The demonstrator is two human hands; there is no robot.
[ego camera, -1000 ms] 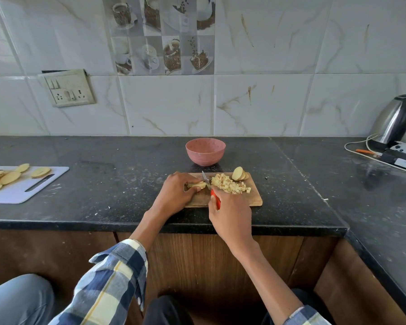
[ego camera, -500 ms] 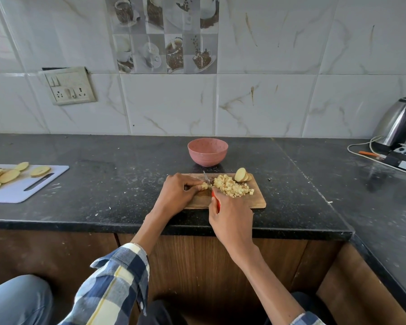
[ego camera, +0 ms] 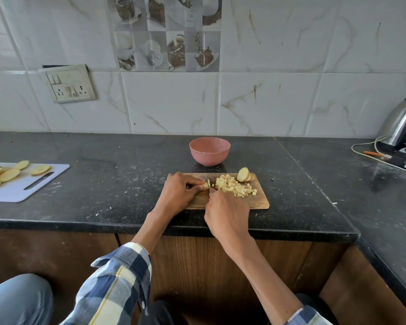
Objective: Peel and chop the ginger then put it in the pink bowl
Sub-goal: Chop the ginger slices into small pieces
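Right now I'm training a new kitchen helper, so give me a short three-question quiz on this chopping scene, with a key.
1. True or false: the pink bowl already holds chopped ginger.
2. Which hand pins the small ginger piece to the wooden board?
A. left hand
B. right hand
C. neither
3. Fill in: the uncut ginger slices lie at the board's far ______ corner, beyond the chopped pile.

Key
1. False: nothing shows inside the bowl, which stands on the counter beyond the board.
2. A: the right hand grips the knife, whose handle it hides.
3. right
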